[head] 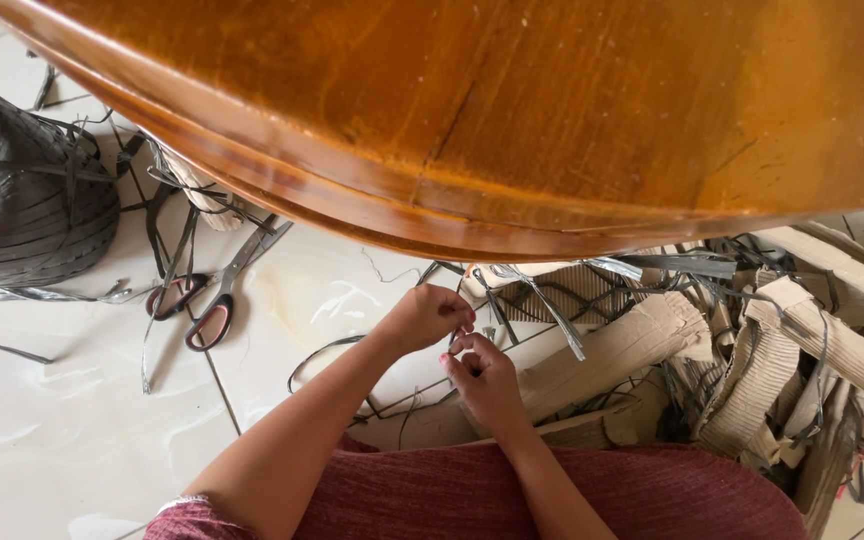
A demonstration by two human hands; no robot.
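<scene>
My left hand [422,317] and my right hand [485,378] meet just below the edge of a wooden table, fingertips pinched together on a thin grey plastic strip [542,300] that runs up and to the right. The strip passes over a rolled piece of corrugated cardboard [612,350]. Both forearms reach out from my lap, which is covered in dark red cloth [552,495].
A polished wooden table [512,110] fills the top of the view. On the white tiled floor [72,400] lie scissors with red handles [214,300], a large black roll of strip [22,195] at left, and a heap of cardboard rolls and strips [802,350] at right.
</scene>
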